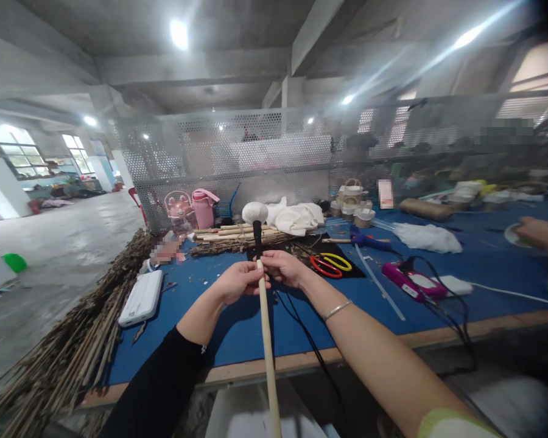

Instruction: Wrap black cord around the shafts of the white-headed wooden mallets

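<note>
A long pale stick (266, 340) runs up from the bottom of the view, over the front edge of the blue table. Black wrapping (257, 236) covers its upper part, and a round white padded head (254, 212) tops it. My left hand (238, 282) is closed on the stick just below the black part. At the lower end of the black wrapping, my right hand (284, 267) pinches with thumb and fingers; whether it holds the stick or the loose end of the wrapping is too small to tell. Red and yellow scissors (330, 265) lie right of my right hand.
Dry twigs (95, 328) and a white power bank (141, 298) are left. Behind lie sticks (237, 232) and white cloth (296, 216). A blue glue gun (369, 240), a purple device (413, 281) and cables are right. Another person's hand (541, 234) is at far right.
</note>
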A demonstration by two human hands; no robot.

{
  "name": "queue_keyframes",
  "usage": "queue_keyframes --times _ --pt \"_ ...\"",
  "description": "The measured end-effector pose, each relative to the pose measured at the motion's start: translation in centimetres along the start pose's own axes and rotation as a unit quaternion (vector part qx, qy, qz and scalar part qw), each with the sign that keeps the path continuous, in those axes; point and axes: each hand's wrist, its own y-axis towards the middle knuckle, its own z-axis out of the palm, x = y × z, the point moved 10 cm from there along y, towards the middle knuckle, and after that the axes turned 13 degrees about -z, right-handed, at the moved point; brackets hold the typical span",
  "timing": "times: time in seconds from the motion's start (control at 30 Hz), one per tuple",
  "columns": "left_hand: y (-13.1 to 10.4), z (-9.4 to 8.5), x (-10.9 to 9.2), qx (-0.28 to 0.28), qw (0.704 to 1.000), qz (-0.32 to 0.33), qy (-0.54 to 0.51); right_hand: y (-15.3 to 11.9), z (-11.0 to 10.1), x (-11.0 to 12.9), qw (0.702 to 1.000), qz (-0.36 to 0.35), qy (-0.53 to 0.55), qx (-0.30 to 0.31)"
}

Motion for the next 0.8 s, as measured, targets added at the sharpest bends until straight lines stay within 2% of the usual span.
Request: queue_keyframes --times 0.07,0.2,0.27,0.43,0.7,0.77,0.8 --pt "-0.2 0.2 0.0 0.000 1.000 -0.003 0.010 0.1 0.0 0.2 1.000 -0.012 -0.012 -0.004" --pt "-0.5 -0.8 -0.3 -0.094 0.993 0.002 0.077 0.3 -0.4 0.4 0.997 -0.032 -0.064 -0.018" --pt "-0.4 -1.1 -0.3 -0.118 0.988 0.010 0.095 0.5 -0.6 0.4 0.995 -0.042 -0.089 -0.018" --pt "0.0 -1.3 -0.3 -0.102 0.993 0.018 0.062 0.5 -0.7 0.4 0.996 -0.041 -0.077 -0.021" --pt "-0.4 0.4 -0.1 -0.004 1.000 -0.009 0.017 0.1 0.1 0.2 1.000 -0.013 -0.015 0.020" --pt "-0.4 0.4 0.2 -0.011 0.999 -0.017 0.036 0.1 0.1 0.3 0.999 -0.020 -0.037 0.023" --pt "-0.4 0.0 0.2 -0.034 0.998 -0.015 0.055 0.1 0.0 0.4 0.998 -0.025 -0.053 0.020"
